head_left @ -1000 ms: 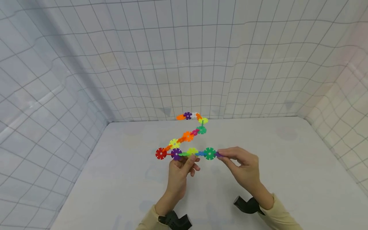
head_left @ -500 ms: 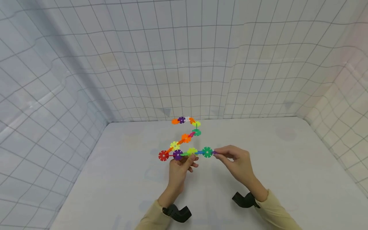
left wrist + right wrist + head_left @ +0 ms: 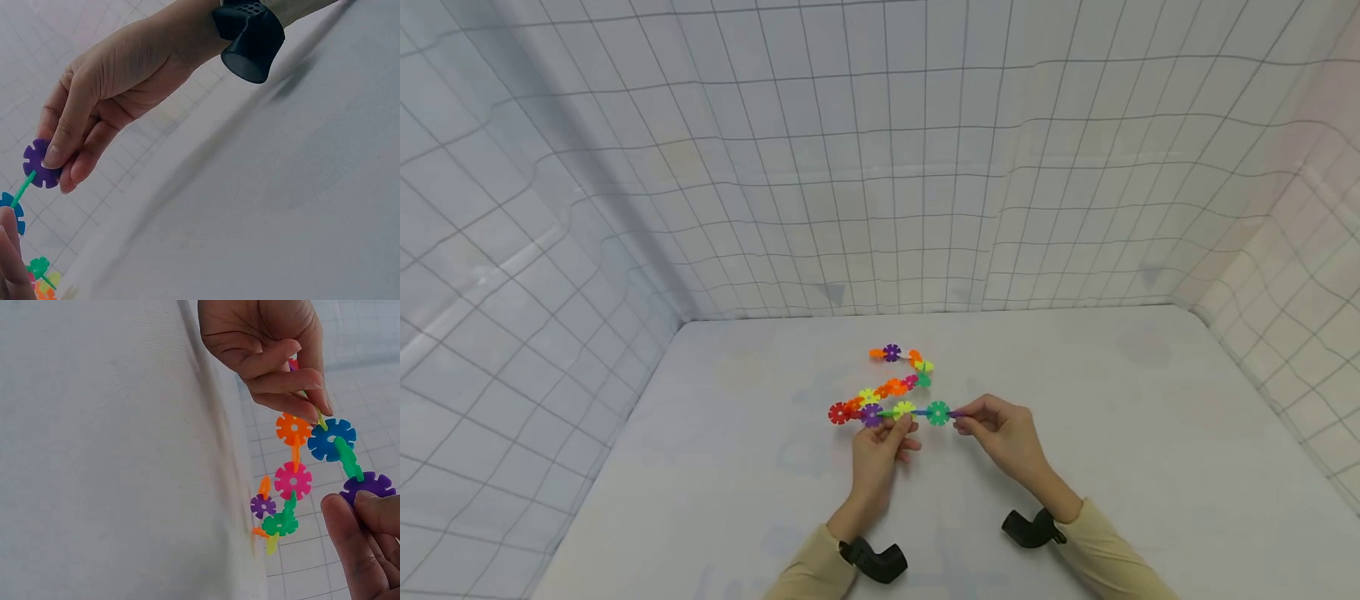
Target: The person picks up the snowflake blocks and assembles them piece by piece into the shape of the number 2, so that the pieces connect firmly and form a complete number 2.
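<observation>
A zigzag chain of notched plastic snowflake discs runs through the middle of the head view. My left hand (image 3: 874, 462) pinches it at a yellow-green disc (image 3: 904, 407). At the chain's right end, my right hand (image 3: 1011, 442) holds a purple disc (image 3: 374, 481) between thumb and fingers. A green disc (image 3: 932, 409) spans part of the gap between the hands, linked to a blue disc (image 3: 319, 446). Leftmost is a red disc (image 3: 835, 407), where the chain bends back. Its far end carries another purple disc (image 3: 887, 348) and an orange one (image 3: 876, 353).
A white tabletop (image 3: 737, 467) lies under the hands. White walls with a dark grid (image 3: 850, 167) stand behind and at both sides. Each wrist wears a black camera mount, one on the left (image 3: 880, 564) and one on the right (image 3: 1027, 531).
The chain's far part has come down and looks more folded in the head view. Both hands have sunk a little, and the right hand has shifted left, closer to the left hand.
</observation>
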The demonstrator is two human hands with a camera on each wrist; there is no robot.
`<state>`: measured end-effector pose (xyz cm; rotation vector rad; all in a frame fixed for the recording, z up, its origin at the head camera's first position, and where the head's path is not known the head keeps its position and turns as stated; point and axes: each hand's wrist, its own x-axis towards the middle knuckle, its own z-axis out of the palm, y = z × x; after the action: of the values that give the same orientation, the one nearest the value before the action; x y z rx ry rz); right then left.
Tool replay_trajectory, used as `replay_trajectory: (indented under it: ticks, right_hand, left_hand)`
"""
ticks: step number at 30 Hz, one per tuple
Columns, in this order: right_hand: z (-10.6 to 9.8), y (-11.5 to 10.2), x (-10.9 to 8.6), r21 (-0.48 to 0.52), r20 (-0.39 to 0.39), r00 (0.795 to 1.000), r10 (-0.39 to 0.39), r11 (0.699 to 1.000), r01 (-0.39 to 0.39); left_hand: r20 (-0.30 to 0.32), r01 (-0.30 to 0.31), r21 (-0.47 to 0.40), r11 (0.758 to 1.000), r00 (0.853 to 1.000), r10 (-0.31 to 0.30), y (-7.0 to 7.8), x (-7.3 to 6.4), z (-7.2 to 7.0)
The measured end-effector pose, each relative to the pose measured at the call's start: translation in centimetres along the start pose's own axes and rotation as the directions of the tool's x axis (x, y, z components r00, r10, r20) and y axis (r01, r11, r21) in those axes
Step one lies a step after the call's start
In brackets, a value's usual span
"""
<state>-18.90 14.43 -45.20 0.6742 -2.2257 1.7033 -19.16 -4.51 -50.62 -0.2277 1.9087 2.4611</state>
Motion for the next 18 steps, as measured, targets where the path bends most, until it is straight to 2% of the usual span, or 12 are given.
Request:
replay_trajectory:
  ticks: [4,9,14,18]
  right_hand:
    - [0.0,0.8,-0.2,0.031,0.003,0.998,0.057,0.998,-0.057]
    - [0.0,2.8,-0.6,0.103,0.000,0.994,0.111,0.988,-0.111]
    - [-0.2,5.2,-1.0,0.078,0.016,0.997,0.072,0.994,-0.073]
    - [-0.3,5.7,-0.9,0.094,-0.002,0.998,0.065,0.993,-0.065]
  left_hand:
    - [-0.018,0.039,-0.082,0.996,0.999,-0.041,-0.6,-0.3,0.3]
    - [0.009,0.065,-0.144,0.987,0.998,-0.064,-0.8,-0.7,0.7]
    - [0.026,0.084,-0.160,0.983,0.996,-0.081,-0.9,-0.7,0.7]
    - [0.033,0.102,-0.160,0.982,0.995,-0.097,-0.9,-0.6,0.7]
